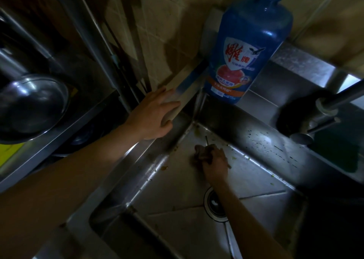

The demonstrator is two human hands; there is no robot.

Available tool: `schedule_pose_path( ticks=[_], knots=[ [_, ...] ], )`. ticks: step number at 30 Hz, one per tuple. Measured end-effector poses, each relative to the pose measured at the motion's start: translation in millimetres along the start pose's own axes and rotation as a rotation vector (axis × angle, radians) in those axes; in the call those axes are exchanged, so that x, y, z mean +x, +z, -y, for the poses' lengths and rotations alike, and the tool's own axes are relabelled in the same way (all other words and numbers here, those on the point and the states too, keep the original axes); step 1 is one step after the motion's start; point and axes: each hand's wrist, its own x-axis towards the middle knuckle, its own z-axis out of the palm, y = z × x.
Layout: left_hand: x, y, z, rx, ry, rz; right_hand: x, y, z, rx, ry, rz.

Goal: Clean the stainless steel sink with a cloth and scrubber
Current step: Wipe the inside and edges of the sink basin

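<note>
At the far left a steel bowl point(33, 105) sits tilted on the rack, apart from the work but close to the left forearm, so a careless elbow could knock it. The left hand point(155, 114) lies flat with straight fingers on the sink point(126, 172) rim, bracing; that ledge looks wet, and a slip there would throw the weight forward into the basin. Down in the basin's back corner the right hand point(213, 165) has its fingers curled round a brownish wad, probably the cloth point(202, 153), though the dim light makes it hard to tell it from a scrubber. Food scraps lie beside it, and a wide sweep could push them toward the drain point(214, 203) just beneath the wrist and clog it. Further right, the blue detergent bottle point(248, 47) stands upright on the back ledge just above the corner, where a raised arm could tip it in, and the faucet point(327, 109) spout juts out at knuckle height
</note>
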Motion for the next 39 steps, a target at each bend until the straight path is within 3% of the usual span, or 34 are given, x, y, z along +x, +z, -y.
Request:
schedule_pose_path(
  ticks=[2, 6, 9, 15, 19, 24, 27, 34, 39],
  knots=[
    [-0.2, -1.4, -0.9, 0.006, -0.001, 0.008, 7.8, -3.9, 13.4, 0.305, 0.179, -0.066],
    [0.0, -1.8, -0.8, 0.008, 0.007, 0.013, 30.9, -9.1, 28.2, 0.757, 0.468, -0.044],
    [-0.2, -2.9, -1.8, -0.004, 0.016, 0.001, 49.1, -6.5, 31.0, 0.855, 0.507, 0.052],
    [-0.7, -2.7, -1.3, -0.024, 0.017, -0.012, 66.7, -11.0, 63.8, 1.351, 0.480, 0.175],
    [0.3, -3.0, -0.4, -0.039, 0.014, -0.003, 67.5, -16.2, 86.8, 1.591, 0.618, 0.369],
    [-5.2, -4.8, 6.6, 0.091, 0.041, 0.055, 73.4, -4.1, 88.9, 1.733, 0.725, 0.314],
    [-7.4, -4.6, 9.2, 0.104, 0.042, 0.070, 74.2, 11.8, 94.2, 1.742, 0.676, 0.371],
    [-6.9, -1.7, 9.5, 0.109, 0.041, 0.062, 80.5, 11.5, 98.0, 1.463, 0.567, 0.303],
    [-7.2, -1.0, 9.0, 0.104, 0.043, 0.045, 80.4, 16.1, 99.5, 1.599, 0.534, 0.349]
  ],
)
